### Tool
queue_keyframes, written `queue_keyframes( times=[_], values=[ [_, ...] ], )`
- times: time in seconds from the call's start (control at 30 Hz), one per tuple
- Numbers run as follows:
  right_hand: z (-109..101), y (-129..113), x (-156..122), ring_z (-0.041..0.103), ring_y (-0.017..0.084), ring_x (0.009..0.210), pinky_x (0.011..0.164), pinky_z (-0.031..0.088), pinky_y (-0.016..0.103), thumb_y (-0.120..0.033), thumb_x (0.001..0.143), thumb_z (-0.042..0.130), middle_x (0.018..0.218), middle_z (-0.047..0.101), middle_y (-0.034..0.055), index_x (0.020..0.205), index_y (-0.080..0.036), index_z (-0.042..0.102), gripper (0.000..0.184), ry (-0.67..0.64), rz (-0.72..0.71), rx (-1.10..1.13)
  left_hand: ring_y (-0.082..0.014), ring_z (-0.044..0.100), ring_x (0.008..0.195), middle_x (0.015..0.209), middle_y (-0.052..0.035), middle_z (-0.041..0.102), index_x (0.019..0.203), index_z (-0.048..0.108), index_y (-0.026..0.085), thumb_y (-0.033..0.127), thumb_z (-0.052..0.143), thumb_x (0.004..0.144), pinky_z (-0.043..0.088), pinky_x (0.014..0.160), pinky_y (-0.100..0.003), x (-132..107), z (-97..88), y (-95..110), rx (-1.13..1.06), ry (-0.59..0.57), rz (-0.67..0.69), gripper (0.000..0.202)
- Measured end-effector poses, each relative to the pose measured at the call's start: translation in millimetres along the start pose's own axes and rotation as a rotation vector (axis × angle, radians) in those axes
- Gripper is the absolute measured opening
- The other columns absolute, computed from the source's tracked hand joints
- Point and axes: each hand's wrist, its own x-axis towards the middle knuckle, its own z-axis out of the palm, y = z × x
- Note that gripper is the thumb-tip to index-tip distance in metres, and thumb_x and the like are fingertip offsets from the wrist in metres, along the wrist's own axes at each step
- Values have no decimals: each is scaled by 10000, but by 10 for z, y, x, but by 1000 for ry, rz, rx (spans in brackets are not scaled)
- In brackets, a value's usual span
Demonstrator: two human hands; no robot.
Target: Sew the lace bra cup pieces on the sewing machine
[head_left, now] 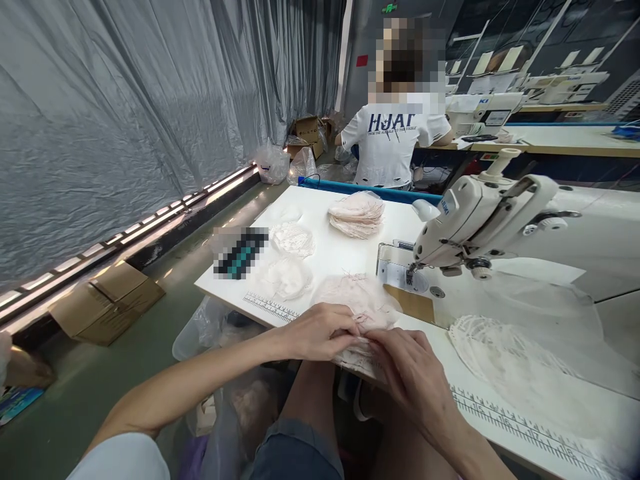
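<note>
My left hand [320, 331] and my right hand [405, 363] meet at the near edge of the white sewing table [345, 257]. Both pinch a pale pink lace fabric piece [357, 300] that lies in front of the sewing machine [480, 220]. The fingers of each hand are closed on the lace's near edge. The machine's needle [410, 273] stands just beyond the lace, to the right.
Stacks of lace pieces [356, 215] and loose white pieces [293, 240] lie further back on the table. A lace sheet [505, 360] rests at the right. A person in a white shirt [390, 143] works ahead. Cardboard boxes [107, 300] sit on the floor at left.
</note>
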Motion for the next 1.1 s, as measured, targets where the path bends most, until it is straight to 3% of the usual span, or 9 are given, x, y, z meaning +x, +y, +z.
queue_keyframes(
  times=[0.13, 0.33, 0.47, 0.67, 0.87, 1.1],
  values=[
    [-37, -28, -22, 524, 230, 904, 723, 348, 344, -169, 915, 489, 1023, 583, 101, 1088, -190, 546, 184, 79, -51, -133, -99, 531, 658, 728, -16, 599, 811, 680, 108, 102, 555, 814, 395, 623, -183, 45, -41, 19, -72, 27, -35, 125],
    [27, -71, -82, 503, 257, 907, 734, 356, 379, -277, 910, 513, 1023, 519, 115, 1017, -211, 577, 140, 63, -44, -161, -90, 499, 623, 688, -4, 568, 781, 677, 95, 94, 567, 801, 366, 592, -181, 60, -54, 13, -58, 8, -34, 112],
    [85, -84, -125, 498, 299, 947, 749, 359, 415, -348, 908, 495, 1060, 519, 152, 1011, -180, 568, 210, 19, -37, -228, -88, 484, 613, 682, -1, 561, 796, 675, 93, 92, 570, 800, 361, 594, -184, 56, -43, -20, -48, 5, -35, 104],
    [118, -136, -104, 525, 258, 895, 732, 353, 379, -231, 901, 479, 1003, 589, 133, 903, -172, 552, 95, 40, -31, -208, -84, 478, 603, 684, 1, 562, 791, 671, 97, 106, 578, 799, 362, 592, -181, 48, -22, -34, -50, 4, -41, 94],
    [98, -129, -88, 559, 233, 898, 743, 338, 368, -187, 919, 479, 999, 638, 108, 889, -171, 574, 101, 51, -63, -189, -79, 470, 586, 696, 0, 568, 817, 672, 99, 100, 561, 808, 359, 571, -177, 43, -54, -25, -57, -11, -61, 111],
    [107, -108, -228, 543, 299, 1001, 777, 345, 441, -98, 883, 504, 1131, 601, 160, 947, -168, 600, 135, 46, -180, -226, -101, 515, 670, 754, -19, 591, 807, 649, 105, 106, 555, 827, 382, 630, -186, 42, -98, -13, -43, -76, -37, 96]
  ],
)
